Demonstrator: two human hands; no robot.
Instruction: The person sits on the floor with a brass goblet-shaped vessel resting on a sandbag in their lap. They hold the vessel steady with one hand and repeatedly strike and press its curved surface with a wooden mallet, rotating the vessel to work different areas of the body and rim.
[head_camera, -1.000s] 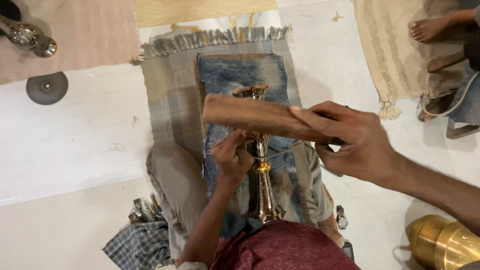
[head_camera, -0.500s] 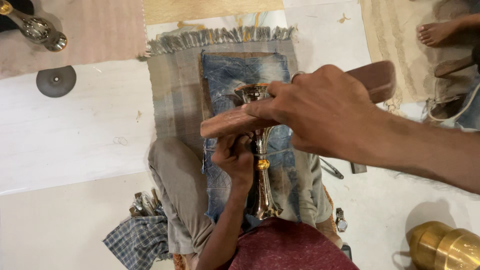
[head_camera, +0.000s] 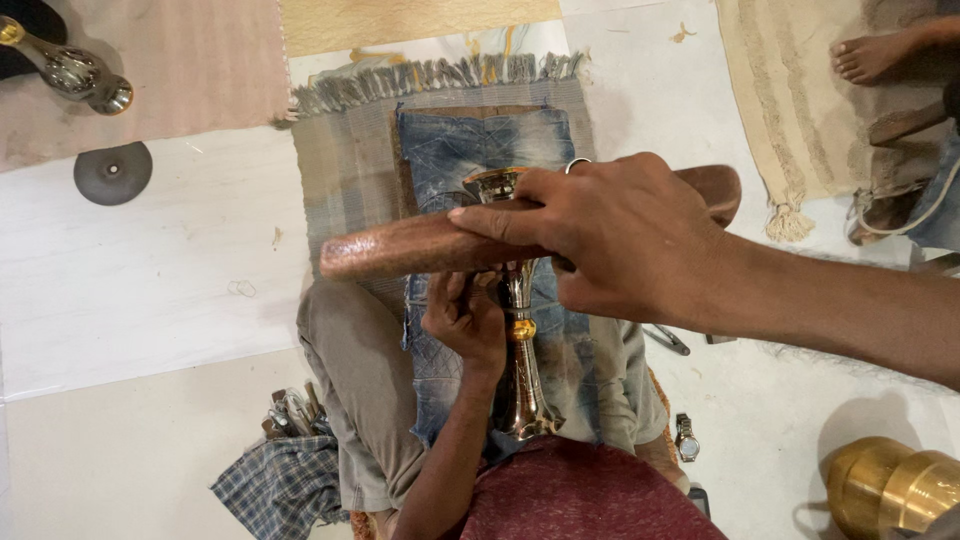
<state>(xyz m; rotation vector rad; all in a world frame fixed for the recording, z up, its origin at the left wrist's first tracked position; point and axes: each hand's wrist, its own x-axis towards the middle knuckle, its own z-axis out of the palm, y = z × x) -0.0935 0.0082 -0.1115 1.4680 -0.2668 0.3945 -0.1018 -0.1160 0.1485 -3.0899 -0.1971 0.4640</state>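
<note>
1. Right hand (head_camera: 625, 240): at centre frame, its fingers wrapped shut round a wooden bat (head_camera: 430, 245), which lies roughly level, the bare end pointing toward 9 o'clock and the other end showing past the knuckles at 3 o'clock.
2. Left hand (head_camera: 462, 320): just below the bat, at 6 o'clock from it, fingers curled closed about the stem of a metal stand (head_camera: 520, 375).
3. Metal stand: slender, silver and brass in colour, lying along the lap from 12 to 6 o'clock; flared base near the red shirt (head_camera: 590, 495), top end touching or just under the bat, which of the two cannot be told.
4. Denim cloth (head_camera: 470, 150): blue, spread over the lap and over a fringed mat (head_camera: 345, 150) at 12 o'clock.
5. Grey disc (head_camera: 112, 173): on the floor at 10 o'clock, well apart.
6. Second metal stand (head_camera: 75, 72): far 10 o'clock corner.
7. Brass pot (head_camera: 890, 485): 4 o'clock corner.
8. Checked cloth (head_camera: 275, 485): at 7 o'clock, with small tools (head_camera: 295, 410) just above it.
9. Wristwatch (head_camera: 685, 437): on the floor at 5 o'clock.
10. Another person's bare foot (head_camera: 875, 55): at 2 o'clock.
</note>
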